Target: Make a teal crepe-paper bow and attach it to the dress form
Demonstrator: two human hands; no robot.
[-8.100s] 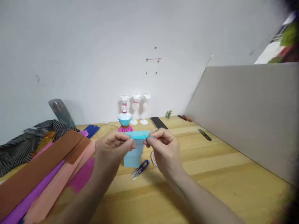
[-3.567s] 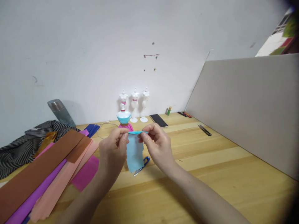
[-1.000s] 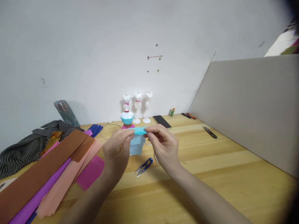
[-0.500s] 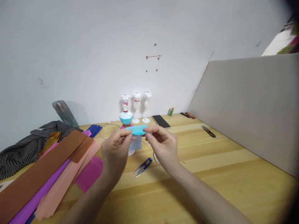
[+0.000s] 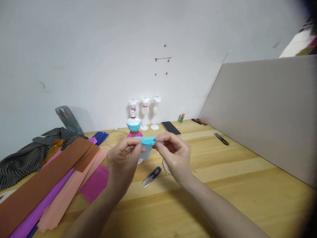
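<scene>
A folded strip of light blue crepe paper (image 5: pixel 148 141) is stretched between my two hands above the table. My left hand (image 5: pixel 125 157) pinches its left end between thumb and fingertips. The right end is pinched the same way by my right hand (image 5: pixel 173 152). Part of the paper hangs below the fold. Just behind it stands a small dress form (image 5: pixel 134 125) with a blue top and a pink skirt, its lower part hidden by the paper and my left hand. Blue-handled thread snips (image 5: pixel 152 177) lie on the table below my hands.
Brown, pink and purple paper sheets (image 5: pixel 56 178) and striped cloth (image 5: pixel 22 158) lie at left, near a flask (image 5: pixel 69 119). White dress forms (image 5: pixel 145 112) stand by the wall. A phone (image 5: pixel 170 128), a green bottle (image 5: pixel 182 118) and black snips (image 5: pixel 221 138) are farther right.
The blue paper has been folded over lengthwise, with a raised crease now along its front. My hands have shifted very slightly and still pinch both ends.
</scene>
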